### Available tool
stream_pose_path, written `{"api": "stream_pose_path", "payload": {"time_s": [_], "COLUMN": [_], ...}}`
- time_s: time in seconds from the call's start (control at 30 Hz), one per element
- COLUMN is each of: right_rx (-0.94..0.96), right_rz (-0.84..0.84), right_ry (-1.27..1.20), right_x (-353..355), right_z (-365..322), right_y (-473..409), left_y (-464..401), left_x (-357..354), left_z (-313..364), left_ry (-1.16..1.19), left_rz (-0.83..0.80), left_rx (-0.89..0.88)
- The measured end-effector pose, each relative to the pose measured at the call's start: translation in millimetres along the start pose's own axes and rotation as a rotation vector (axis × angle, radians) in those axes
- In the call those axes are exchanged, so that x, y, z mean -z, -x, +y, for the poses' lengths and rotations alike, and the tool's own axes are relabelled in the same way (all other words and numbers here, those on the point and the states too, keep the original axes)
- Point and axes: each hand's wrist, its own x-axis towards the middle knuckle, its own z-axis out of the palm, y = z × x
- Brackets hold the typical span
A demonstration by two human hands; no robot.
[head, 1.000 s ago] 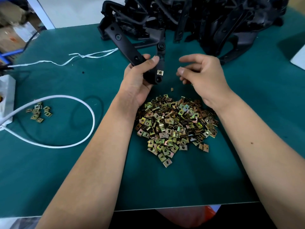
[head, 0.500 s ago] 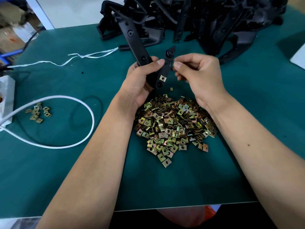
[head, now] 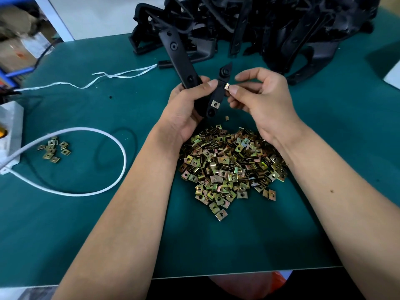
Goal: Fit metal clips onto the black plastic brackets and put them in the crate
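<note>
My left hand grips a black plastic bracket with two arms, held above the green mat. One metal clip sits fitted on the bracket's shorter arm near its lower end. My right hand pinches a second metal clip between thumb and forefinger, pressed against the edge of that same arm. A big heap of brass-coloured clips lies on the mat just below both hands. No crate is in view.
A large pile of black brackets fills the back of the table. A white cable loop, a white power strip, a small group of clips and a white string lie at the left. The table's front edge is near.
The left hand tilted the bracket more upright. The right hand, apart from the bracket a second ago, came in and now presses a clip against the shorter arm.
</note>
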Motion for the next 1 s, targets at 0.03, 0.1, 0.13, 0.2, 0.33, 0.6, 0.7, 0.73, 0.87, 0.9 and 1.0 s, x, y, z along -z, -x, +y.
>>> {"api": "stream_pose_path", "payload": {"time_s": [0.03, 0.1, 0.13, 0.2, 0.33, 0.6, 0.7, 0.73, 0.87, 0.9, 1.0], "right_rx": [-0.007, -0.028, -0.038, -0.047, -0.048, -0.060, -0.073, -0.074, -0.074, -0.071, -0.056], "right_rz": [0.000, 0.006, 0.012, 0.018, 0.013, -0.006, 0.007, 0.009, 0.015, 0.015, 0.002], "right_ry": [-0.010, -0.044, -0.058, -0.059, -0.034, -0.052, -0.076, -0.087, -0.100, -0.097, -0.090], "right_x": [-0.2, -0.5, -0.4, -0.2, -0.2, 2.9, 2.7, 2.1, -1.5, -2.2, -1.7], "right_z": [0.0, 0.5, 0.9, 1.8, 3.3, 1.0, 0.5, 0.7, 2.1, 2.1, 1.2], "right_y": [0.0, -0.4, -0.8, -1.5, -1.9, -1.4, -0.5, 0.2, 3.0, 3.5, 3.7], "left_y": [-0.1, 0.1, 0.3, 0.4, 1.9, 4.8, 5.9, 6.4, 7.5, 8.2, 9.1], "left_x": [0.2, 0.5, 0.7, 0.8, -2.1, -2.9, -3.1, -3.0, -5.9, -7.3, -9.7], "left_z": [0.0, 0.1, 0.1, 0.6, 0.9, 6.4, 7.5, 8.2, 9.2, 9.4, 9.7], "left_ry": [-0.007, -0.003, 0.006, 0.016, -0.023, -0.049, -0.031, -0.022, -0.035, -0.040, -0.040], "left_rz": [0.002, 0.011, 0.017, 0.023, 0.014, 0.001, -0.017, -0.019, -0.017, -0.016, -0.019], "left_rx": [0.000, 0.004, 0.006, 0.008, 0.000, 0.035, 0.070, 0.081, 0.094, 0.094, 0.099]}}
